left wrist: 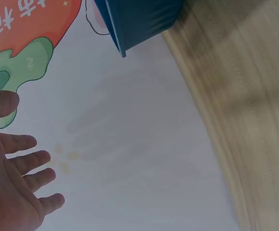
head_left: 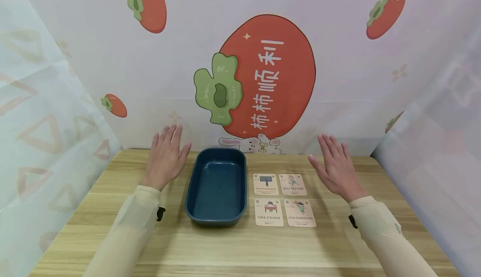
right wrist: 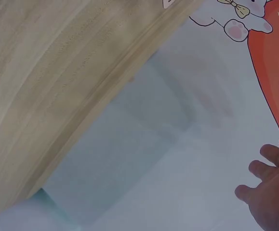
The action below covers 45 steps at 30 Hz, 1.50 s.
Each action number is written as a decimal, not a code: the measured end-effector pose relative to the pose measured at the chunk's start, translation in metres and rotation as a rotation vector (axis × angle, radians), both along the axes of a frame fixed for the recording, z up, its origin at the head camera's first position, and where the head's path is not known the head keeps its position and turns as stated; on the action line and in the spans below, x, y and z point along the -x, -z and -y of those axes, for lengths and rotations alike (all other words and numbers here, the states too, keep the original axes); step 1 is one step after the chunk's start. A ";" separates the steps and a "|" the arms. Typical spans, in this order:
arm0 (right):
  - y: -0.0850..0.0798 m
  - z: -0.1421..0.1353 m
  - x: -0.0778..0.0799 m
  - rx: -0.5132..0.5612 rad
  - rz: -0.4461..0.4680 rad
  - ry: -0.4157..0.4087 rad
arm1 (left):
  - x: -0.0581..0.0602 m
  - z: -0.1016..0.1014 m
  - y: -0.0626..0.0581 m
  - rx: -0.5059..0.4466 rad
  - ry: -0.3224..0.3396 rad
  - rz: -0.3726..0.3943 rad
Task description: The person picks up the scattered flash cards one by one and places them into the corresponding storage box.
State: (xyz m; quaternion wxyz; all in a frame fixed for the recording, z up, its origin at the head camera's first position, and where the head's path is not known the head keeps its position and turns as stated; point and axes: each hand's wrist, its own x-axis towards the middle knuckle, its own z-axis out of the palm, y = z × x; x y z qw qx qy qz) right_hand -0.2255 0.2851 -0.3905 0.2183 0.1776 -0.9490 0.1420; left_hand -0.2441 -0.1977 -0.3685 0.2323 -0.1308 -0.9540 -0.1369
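My left hand (head_left: 165,156) is held up on the left of a dark blue rectangular tub (head_left: 190,193), its fingers straight and nothing in its grasp. On the other side, my right hand (head_left: 337,169) is raised with straight fingers, bare as well. Between the tub and that hand lie picture cards in two rows: a chalkboard card (head_left: 266,189), a "play football" card (head_left: 293,190), a "take a break" card (head_left: 269,222) and a "play badminton" card (head_left: 301,222). In the left wrist view the palm (left wrist: 14,192) shows with spread fingers, and the tub (left wrist: 144,24) appears at the top.
The wooden table (head_left: 225,252) ends at a white backdrop (head_left: 180,59) printed with red persimmons. Patterned cloth walls (head_left: 34,122) stand on both sides. Each sleeve has a small black piece (head_left: 160,214) at the wrist.
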 end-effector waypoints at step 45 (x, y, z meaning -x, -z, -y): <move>0.049 0.032 -0.034 0.018 0.220 -0.124 | -0.012 -0.007 0.056 -0.057 0.028 0.265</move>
